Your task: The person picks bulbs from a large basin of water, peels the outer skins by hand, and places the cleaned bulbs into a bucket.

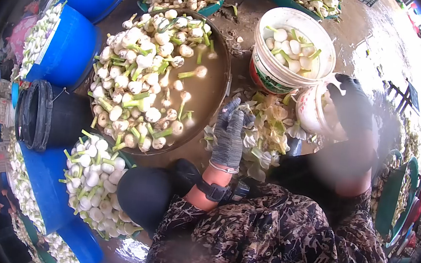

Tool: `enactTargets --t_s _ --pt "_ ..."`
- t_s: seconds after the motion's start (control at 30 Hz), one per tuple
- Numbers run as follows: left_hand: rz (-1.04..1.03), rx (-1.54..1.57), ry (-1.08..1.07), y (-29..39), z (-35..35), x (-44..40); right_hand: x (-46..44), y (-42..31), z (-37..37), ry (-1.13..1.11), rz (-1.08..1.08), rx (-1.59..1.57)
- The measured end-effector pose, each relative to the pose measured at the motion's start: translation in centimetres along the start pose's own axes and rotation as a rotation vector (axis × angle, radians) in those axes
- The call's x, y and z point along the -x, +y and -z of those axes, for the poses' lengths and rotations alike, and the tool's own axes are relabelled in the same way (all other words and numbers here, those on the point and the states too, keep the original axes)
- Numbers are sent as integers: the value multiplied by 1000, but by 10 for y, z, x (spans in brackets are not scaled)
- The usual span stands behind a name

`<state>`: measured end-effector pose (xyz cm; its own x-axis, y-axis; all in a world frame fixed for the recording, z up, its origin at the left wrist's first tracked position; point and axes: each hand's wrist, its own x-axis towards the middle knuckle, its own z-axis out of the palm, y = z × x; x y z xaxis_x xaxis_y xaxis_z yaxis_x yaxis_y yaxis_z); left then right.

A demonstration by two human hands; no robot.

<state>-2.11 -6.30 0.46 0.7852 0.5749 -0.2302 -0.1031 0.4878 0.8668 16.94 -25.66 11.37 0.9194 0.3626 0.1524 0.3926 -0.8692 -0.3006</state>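
Note:
My left hand, in a wet grey glove, is raised between the wide basin and a heap of garlic peels. Its fingers are partly spread, and I see nothing held in them. Bulbs of garlic with green stems are piled in the basin, some of them in murky water. My right hand, in a dark glove and partly blurred, is at the rim of a small tilted white bucket, its fingers hooked over the edge. Behind that bucket stands a larger white bucket with peeled garlic bulbs inside.
A black bucket and blue tubs line the left side. Cleaned garlic is heaped close to my left knee. More garlic fills green basins at the back. Wet, muddy floor shows beyond the buckets.

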Motion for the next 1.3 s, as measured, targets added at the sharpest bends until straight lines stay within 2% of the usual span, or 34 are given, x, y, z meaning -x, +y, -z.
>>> enactTargets --t_s 0.03,0.07,0.1,0.13,0.17,0.2,0.23,0.27,0.37,0.4,0.5,0.57,0.6,0.63,0.7,0.77,0.83,0.9,0.93,0.97,1.03,1.07,1.13,1.17,1.23,1.3 --pt "-18 9 30 5 2 2 2 -30 -7 7 58 -15" --pt "-49 18 70 13 2 4 5 -71 -9 -194 6 -205" --pt "-48 20 80 17 5 5 -1 -73 -56 -361 79 -586" --pt "-88 17 136 21 9 5 -6 -91 -96 -505 144 -635" --pt "-132 14 192 25 15 5 0 -127 -109 -703 44 -734" --pt "-207 -90 223 29 22 4 -8 -148 -139 -891 117 -585" --pt "-212 -93 235 36 27 5 -12 -167 -188 -968 167 -471" --pt "-228 -109 287 43 29 9 -11 -186 -232 -992 54 -522" --pt "-226 -79 362 61 38 18 7 -242 -297 -1054 -328 -903" --pt "-264 -132 392 60 45 18 15 -239 -310 -1038 -159 -975" --pt "-270 -191 437 69 50 25 25 -244 -342 -1019 118 -692" --pt "-293 -179 437 70 53 24 30 -245 -345 -869 -90 -918" --pt "-293 -173 442 70 55 23 31 -235 -343 -829 -115 -1086" --pt "-285 -197 445 68 58 22 26 -222 -353 -773 -71 -1095" --pt "-277 -215 429 67 57 19 21 -210 -269 -642 175 -889" --pt "-82 22 442 66 50 15 20 -191 -201 -489 364 -777" --pt "-49 -32 377 48 52 6 27 -168 -161 -340 503 -740" --pt "77 99 288 30 52 -3 41 -149 -122 -399 417 -707" --pt "48 69 130 22 47 -11 48 -138 -114 -343 463 -791" --pt "115 -27 39 14 45 -9 55 -128 -102 -382 440 -752" --pt "241 51 37 26 15 1 64 -110 -104 -141 593 -721" --pt "246 41 21 21 9 0 68 -101 -101 -126 579 -720" --pt "93 61 -20 11 5 -4 74 -92 -86 -294 316 -920" --pt "93 50 -30 8 4 -4 75 -87 -83 -282 309 -927" --pt "-23 -189 20 9 -3 -5 71 -79 -75 -84 328 -769" --pt "-20 -205 7 11 -11 -2 68 -76 -69 -17 311 -733"
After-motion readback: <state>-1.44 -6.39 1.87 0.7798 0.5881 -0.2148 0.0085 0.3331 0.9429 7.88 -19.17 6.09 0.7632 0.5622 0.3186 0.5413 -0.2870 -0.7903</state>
